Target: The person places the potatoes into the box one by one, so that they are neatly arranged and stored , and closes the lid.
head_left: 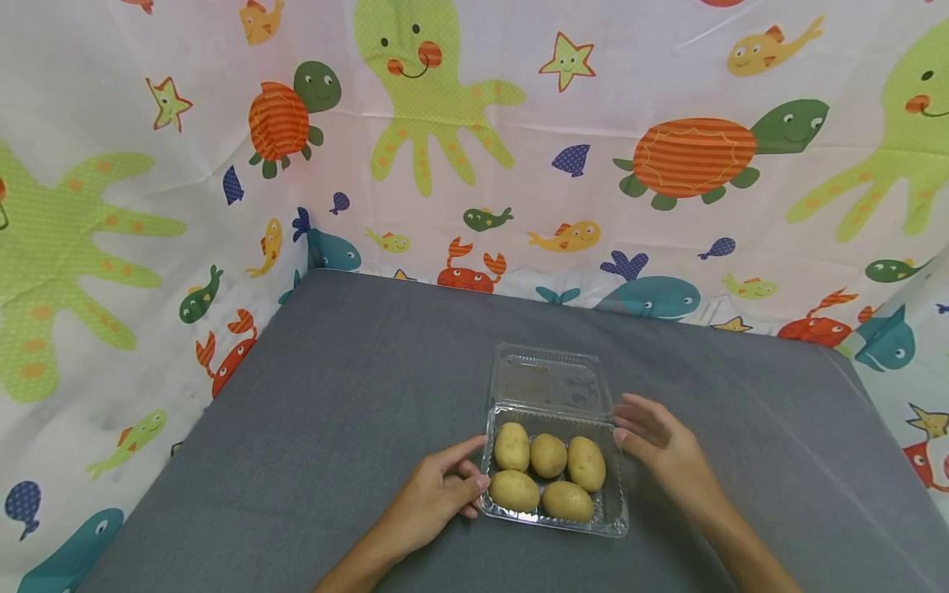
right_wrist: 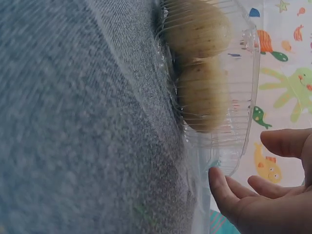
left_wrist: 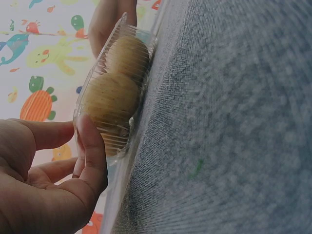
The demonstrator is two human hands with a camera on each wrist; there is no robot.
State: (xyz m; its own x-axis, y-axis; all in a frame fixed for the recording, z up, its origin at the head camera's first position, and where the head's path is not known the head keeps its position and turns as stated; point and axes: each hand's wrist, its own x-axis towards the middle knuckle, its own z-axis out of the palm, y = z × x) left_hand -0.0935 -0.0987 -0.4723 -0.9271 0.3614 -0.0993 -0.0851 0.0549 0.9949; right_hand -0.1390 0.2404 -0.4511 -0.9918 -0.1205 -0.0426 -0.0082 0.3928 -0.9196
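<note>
A clear plastic clamshell container [head_left: 611, 519] rests on the grey cloth, its ribbed lid [head_left: 549, 383] folded back behind the base. Several yellow-brown potatoes [head_left: 549, 455] lie inside it in two rows. At the container's left side, my left hand [head_left: 437, 498] pinches the rim, one fingertip lying against the ribbed outer wall in the left wrist view. My right hand [head_left: 667, 449] is beside the right rear corner near the lid hinge, fingers loosely bent. In the right wrist view its thumb [right_wrist: 285, 142] stands apart from the container wall.
Dark grey cloth [head_left: 334, 395] covers the work surface around the container. White curtains [head_left: 511, 177] printed with sea animals stand along the back and both sides.
</note>
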